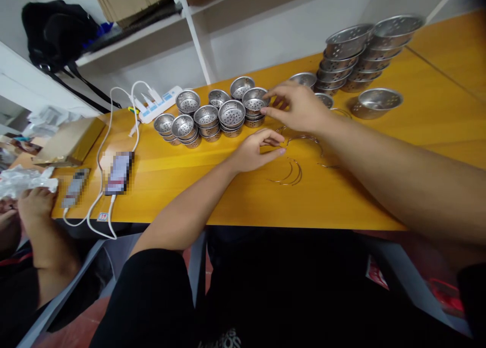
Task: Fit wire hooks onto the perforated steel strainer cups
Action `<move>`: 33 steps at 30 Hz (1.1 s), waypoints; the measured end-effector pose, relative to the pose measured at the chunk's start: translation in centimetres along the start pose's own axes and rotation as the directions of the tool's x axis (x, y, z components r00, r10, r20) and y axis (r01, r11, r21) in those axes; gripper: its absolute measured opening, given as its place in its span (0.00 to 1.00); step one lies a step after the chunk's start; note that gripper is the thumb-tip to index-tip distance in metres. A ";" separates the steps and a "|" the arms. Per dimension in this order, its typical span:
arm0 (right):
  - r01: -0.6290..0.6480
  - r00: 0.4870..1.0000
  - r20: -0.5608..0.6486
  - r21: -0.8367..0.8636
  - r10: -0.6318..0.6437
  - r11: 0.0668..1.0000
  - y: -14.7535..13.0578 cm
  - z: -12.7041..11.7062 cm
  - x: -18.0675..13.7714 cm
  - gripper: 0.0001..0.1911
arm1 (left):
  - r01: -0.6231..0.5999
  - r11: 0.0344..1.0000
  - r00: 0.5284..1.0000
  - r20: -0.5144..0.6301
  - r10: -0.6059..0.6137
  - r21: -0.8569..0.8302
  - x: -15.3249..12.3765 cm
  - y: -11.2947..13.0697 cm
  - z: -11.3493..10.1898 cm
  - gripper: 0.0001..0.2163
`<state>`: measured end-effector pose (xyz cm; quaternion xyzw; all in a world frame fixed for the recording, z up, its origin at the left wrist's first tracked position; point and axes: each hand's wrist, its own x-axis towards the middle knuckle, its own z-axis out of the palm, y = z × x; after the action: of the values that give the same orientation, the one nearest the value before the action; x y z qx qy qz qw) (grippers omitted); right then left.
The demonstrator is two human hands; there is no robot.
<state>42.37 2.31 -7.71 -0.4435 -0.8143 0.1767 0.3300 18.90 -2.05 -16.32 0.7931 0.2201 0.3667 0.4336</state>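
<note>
My left hand rests on the yellow table, its fingers curled round a thin wire handle. My right hand hovers beside a group of small perforated steel cups, fingers spread, its fingertips touching the rim of the nearest stacked cup. More curved wire handles lie loose on the table just right of my left hand.
Two tall stacks of larger perforated steel bowls stand at the back right, with single bowls beside them. A white power strip, cables, a phone and a cardboard box lie left. Another person's hand is at far left.
</note>
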 end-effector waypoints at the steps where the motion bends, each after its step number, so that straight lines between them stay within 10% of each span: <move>1: -0.001 1.000 -0.011 -0.009 0.001 1.000 -0.2 -0.4 0.0 0.28 | 0.002 1.000 1.000 -0.002 -0.002 0.001 0.0 0.0 0.0 0.26; 9: -0.236 0.946 -0.259 -0.147 0.193 0.961 0.4 -8.2 -2.2 0.18 | 0.008 1.000 1.000 -0.015 -0.008 -0.003 -0.1 -0.2 0.1 0.22; 16: -0.244 0.905 0.205 -0.466 0.372 0.850 3.8 -9.4 -4.0 0.22 | 0.057 0.998 0.998 -0.021 -0.057 -0.003 0.0 0.2 -0.2 0.21; 21: -0.129 0.913 0.261 -0.545 0.314 0.829 4.4 -8.2 -3.6 0.15 | 0.097 0.995 0.994 -0.050 -0.099 -0.030 0.0 0.5 -0.3 0.25; 27: -0.071 0.965 0.225 -0.281 0.137 0.957 1.4 -9.6 -4.8 0.11 | 0.210 0.969 0.964 -0.134 -0.228 -0.131 0.1 0.9 0.1 0.41; 33: 0.068 0.904 0.413 0.113 -0.109 0.991 -2.9 -7.3 -5.7 0.20 | 0.198 0.959 0.967 -0.122 -0.225 -0.202 0.5 -0.3 0.1 0.55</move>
<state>47.91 -4.09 -2.96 -0.3417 -0.8758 0.2914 0.1768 19.28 -1.64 -16.42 0.6918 0.2989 0.3936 0.5265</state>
